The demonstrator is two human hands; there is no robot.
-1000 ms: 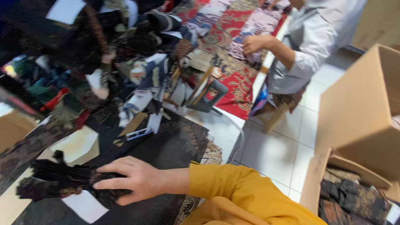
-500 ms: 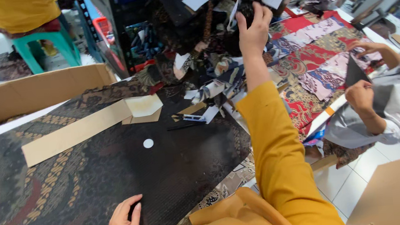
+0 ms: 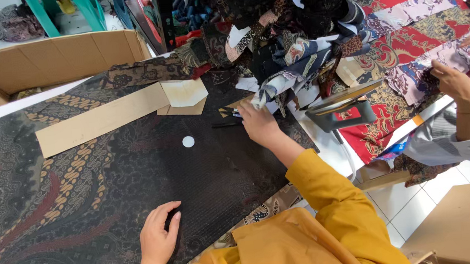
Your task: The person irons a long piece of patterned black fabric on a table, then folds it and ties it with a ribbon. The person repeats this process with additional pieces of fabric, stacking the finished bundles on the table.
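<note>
Reaching for the dark scissors at the tabletop's far edge, the right hand, grip apart, could snag the overhanging fabric pile, while the left hand rests flat, fingers loosely apart.

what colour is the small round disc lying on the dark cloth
White. The disc shows best in the head view, on the dark patterned cloth.

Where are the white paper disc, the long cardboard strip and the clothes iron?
white paper disc (image 3: 189,141), head view, centre of the disc.
long cardboard strip (image 3: 98,120), head view, middle of its flat face.
clothes iron (image 3: 342,112), head view, dark body under the soleplate.
</note>
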